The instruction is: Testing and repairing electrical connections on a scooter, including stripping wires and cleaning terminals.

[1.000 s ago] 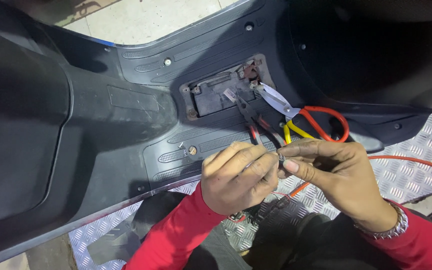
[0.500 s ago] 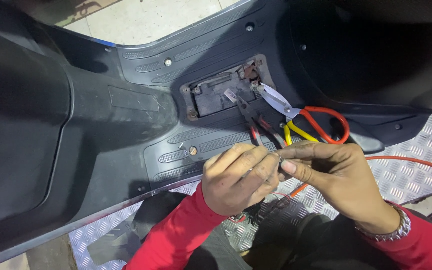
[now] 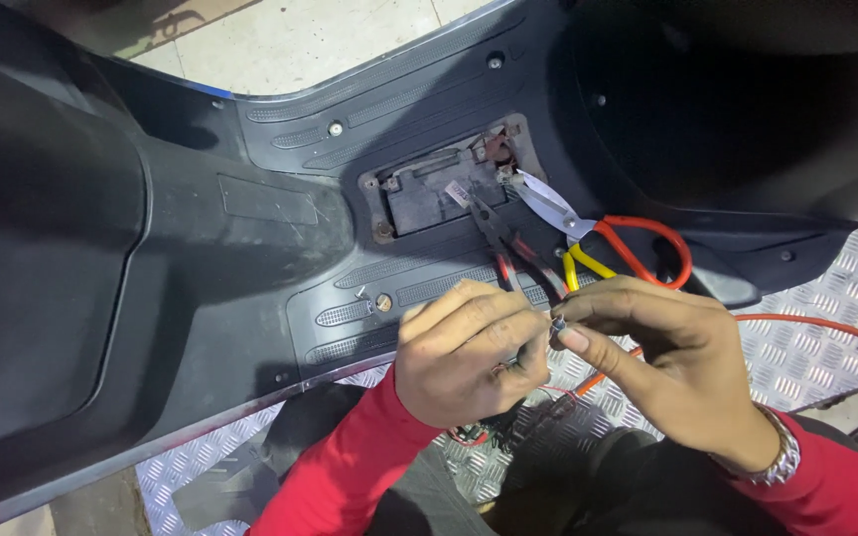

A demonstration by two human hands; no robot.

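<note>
Fingertips of both hands pinch one small dark metal part (image 3: 555, 326) between them, the left hand (image 3: 469, 352) curled tight, the right hand (image 3: 672, 362) closing from the other side. They hover above the scooter footboard (image 3: 280, 218), just below the pliers (image 3: 508, 248) and red-handled scissors (image 3: 598, 233).

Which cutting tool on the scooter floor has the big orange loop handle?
The scissors, lying right of the pliers. The pliers have straight dark-red handles with no loop.
</note>
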